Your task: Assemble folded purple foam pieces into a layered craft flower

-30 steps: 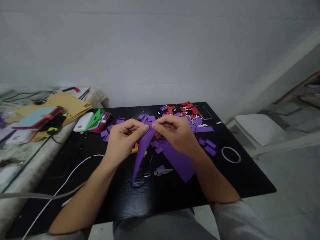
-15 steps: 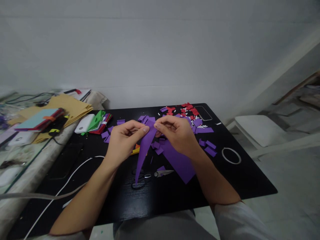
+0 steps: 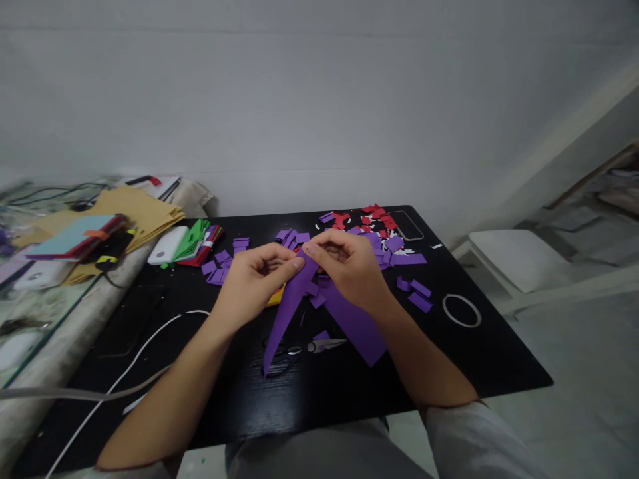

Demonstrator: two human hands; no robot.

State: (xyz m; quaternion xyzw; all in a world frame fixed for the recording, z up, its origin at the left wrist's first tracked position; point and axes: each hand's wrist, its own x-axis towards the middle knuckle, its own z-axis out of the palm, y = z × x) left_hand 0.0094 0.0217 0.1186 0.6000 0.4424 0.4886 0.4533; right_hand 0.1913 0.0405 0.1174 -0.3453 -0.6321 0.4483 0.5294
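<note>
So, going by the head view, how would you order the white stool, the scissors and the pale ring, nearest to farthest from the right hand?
1. Scissors: below the right hand in the picture.
2. Pale ring: right side of the table.
3. White stool: off the table, farther right.

Wall: plain, pale grey [image 3: 319, 106]; faint horizontal seams; fills upper frame.
Table: black top [image 3: 499, 362], rounded corners, glossy sheen at lower centre.
Side surface: glass top [image 3: 54, 313] over pale padded edge, left of frame.
Stool: white seat [image 3: 516, 259], right of frame.
Floor: pale, smooth [image 3: 574, 339], lower right.
Light: dim, soft; wall slightly brighter mid-frame.
Windows: none in view.
</note>
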